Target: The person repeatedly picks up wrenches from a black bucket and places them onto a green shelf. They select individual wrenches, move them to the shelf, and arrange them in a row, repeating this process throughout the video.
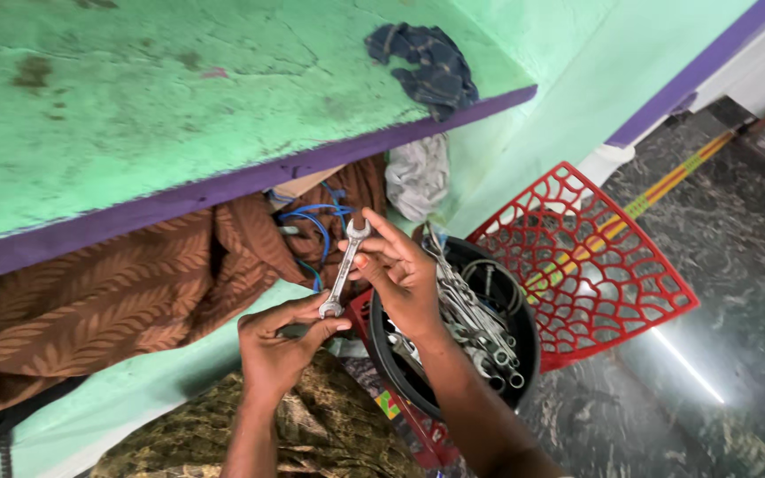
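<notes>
A silver double open-ended spanner point(345, 265) is held between both hands. My left hand point(278, 345) pinches its lower end, and my right hand point(400, 270) grips near its upper end with fingertips on the shaft. Just right of the hands stands a black round tub point(524, 301) packed with several more spanners point(475, 323) and metal tools.
A green shelf point(179, 97) with a purple edge overhangs at the top, a dark rag point(431, 66) on it. Brown patterned cloth point(126, 292) and blue wire point(316, 221) lie beneath. A red plastic lattice panel point(613, 265) leans right of the tub on dark marble floor point(737, 265).
</notes>
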